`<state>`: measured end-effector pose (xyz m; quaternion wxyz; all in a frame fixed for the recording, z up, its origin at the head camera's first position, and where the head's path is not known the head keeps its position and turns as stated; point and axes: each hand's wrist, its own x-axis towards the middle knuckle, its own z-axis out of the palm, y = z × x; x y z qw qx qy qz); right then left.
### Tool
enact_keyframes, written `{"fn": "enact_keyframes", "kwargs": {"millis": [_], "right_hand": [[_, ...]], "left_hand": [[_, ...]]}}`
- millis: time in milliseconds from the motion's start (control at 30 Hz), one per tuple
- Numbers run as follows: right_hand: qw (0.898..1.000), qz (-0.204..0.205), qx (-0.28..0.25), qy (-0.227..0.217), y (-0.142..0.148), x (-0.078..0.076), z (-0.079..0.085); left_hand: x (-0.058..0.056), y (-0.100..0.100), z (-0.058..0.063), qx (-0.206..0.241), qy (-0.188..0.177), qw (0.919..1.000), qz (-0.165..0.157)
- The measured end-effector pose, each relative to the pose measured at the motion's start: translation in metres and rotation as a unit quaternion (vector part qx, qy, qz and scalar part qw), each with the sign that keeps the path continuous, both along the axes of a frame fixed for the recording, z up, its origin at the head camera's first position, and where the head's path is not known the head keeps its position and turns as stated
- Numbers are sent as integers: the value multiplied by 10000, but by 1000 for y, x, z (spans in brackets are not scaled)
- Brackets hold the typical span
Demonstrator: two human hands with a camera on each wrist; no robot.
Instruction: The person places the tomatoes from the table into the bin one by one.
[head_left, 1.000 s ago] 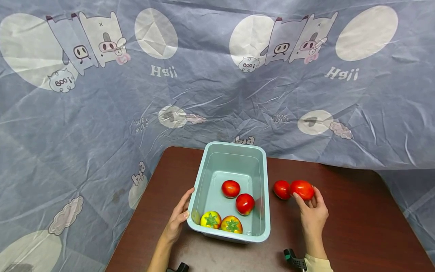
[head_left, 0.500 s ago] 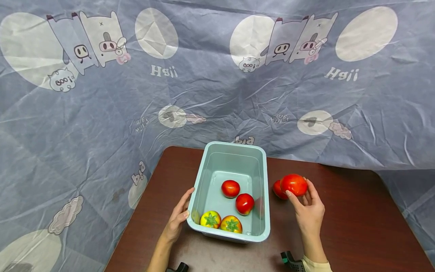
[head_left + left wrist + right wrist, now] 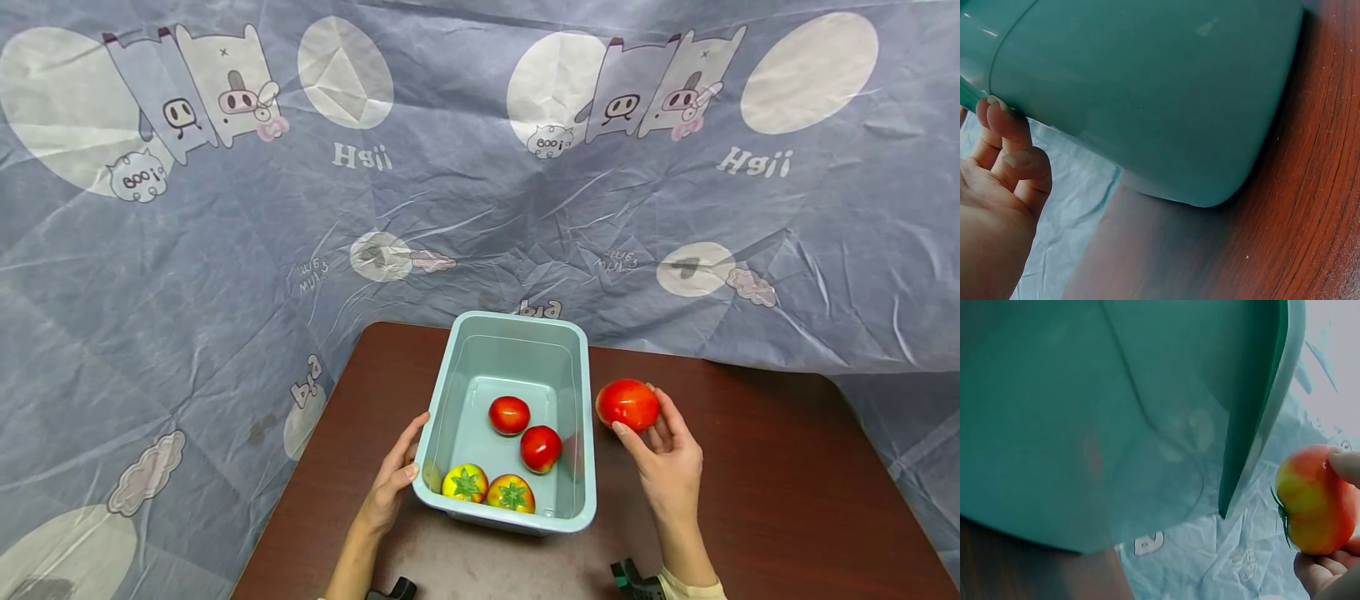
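Note:
My left hand (image 3: 390,485) grips the left rim of a grey-green plastic bin (image 3: 514,527), its fingertips (image 3: 1007,119) tucked at the rim's outer side. To the right of the bin, my right hand (image 3: 670,467) holds a red tomato (image 3: 628,406) between thumb and fingers, raised above the table. The right wrist view shows this tomato's yellow-green end and green leafy stem beside the bin's edge. Inside the bin lie two red tomatoes, one further back (image 3: 509,416) and one to the right. Two yellow-orange tomatoes with green stems (image 3: 465,483) sit at the near end.
The bin stands on a dark reddish-brown wooden table (image 3: 780,483). A grey-blue printed cloth (image 3: 480,167) hangs behind the table and at its left side. Dark wrist straps (image 3: 637,581) show at the lower edge.
My right hand has moved left and slightly up toward the bin with the tomato. Another red tomato on the table is now hidden behind it. The left hand and bin stay put.

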<state>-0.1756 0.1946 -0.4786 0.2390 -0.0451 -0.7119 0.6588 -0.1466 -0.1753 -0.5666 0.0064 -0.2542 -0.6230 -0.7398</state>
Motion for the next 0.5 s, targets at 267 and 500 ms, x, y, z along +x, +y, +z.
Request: {"fn": "enact_keyframes", "kwargs": {"millis": [267,500], "right_hand": [[9969,693,-312,178,-22,6,0],[9920,1178,19,457,-36,10,-5]], "left_hand": [[0,0,1,20,0,10000,-2],[-1,0,1,41,39,10000,-42]]}}
